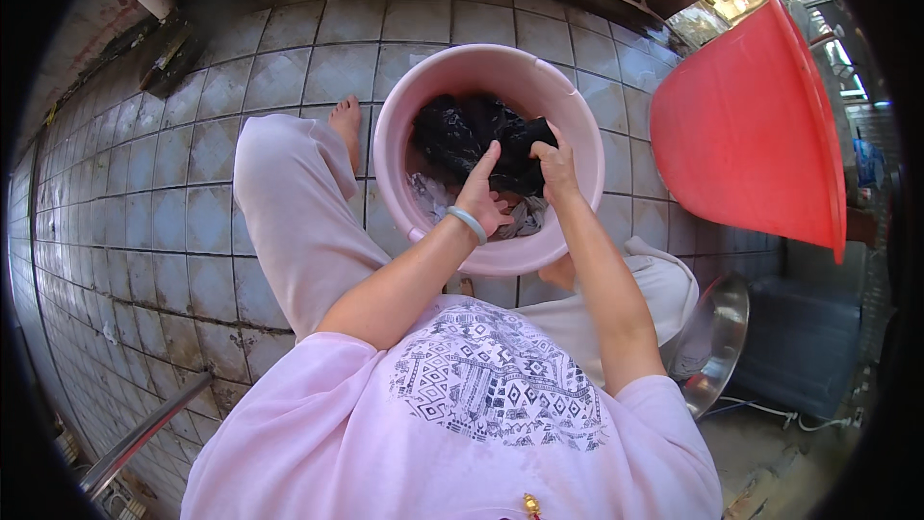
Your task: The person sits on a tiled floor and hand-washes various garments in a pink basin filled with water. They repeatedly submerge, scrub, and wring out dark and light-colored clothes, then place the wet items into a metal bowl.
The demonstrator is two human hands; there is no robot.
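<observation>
A pink plastic basin (406, 166) stands between my legs, with dark wet clothing (462, 133) lying in brownish water. My right hand (559, 167) grips a bunched part of this black cloth near the basin's right side. My left hand (482, 196), a pale bangle (468, 224) at its wrist, is over the near part of the basin with thumb raised and fingers spread, beside the black cloth. Below the hands a grey cloth (525, 218) lies crumpled in the water. Whitish fabric (430, 195) shows along the left inner wall.
A large red plastic tub (743, 130) is tipped on its side at the right. Nearer me on that side is a metal bowl (722, 347), with a white cable (758, 410) close by. Tiled floor (209, 220) surrounds the basin; a metal bar (148, 433) is at lower left.
</observation>
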